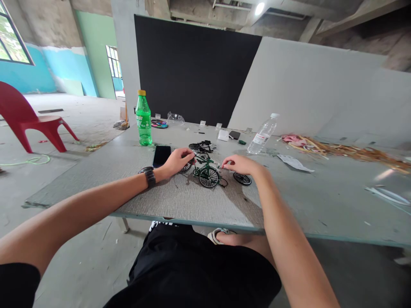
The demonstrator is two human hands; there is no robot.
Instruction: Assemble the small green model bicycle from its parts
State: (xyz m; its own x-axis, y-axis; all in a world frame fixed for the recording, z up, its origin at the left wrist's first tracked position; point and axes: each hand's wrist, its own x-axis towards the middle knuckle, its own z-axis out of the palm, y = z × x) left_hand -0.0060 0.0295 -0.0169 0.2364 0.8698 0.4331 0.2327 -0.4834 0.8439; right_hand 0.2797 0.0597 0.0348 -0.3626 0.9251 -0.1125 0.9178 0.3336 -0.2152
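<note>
A green model bicycle with black wheels stands on the table in front of me. My left hand, wearing a dark watch on its wrist, is closed with thumb and forefinger on the bicycle's left end. From the other side, my right hand has its fingertips pinched together right at the silver part on the bicycle's right end. Whatever that pinch holds is too small to make out. A loose small wheel lies just below the right hand. Black bicycle parts lie behind the model.
Left of the model are a phone and a green soda bottle. A clear water bottle and a paper sheet are to the right. Wood strips line the table's back edge. A red chair stands at left.
</note>
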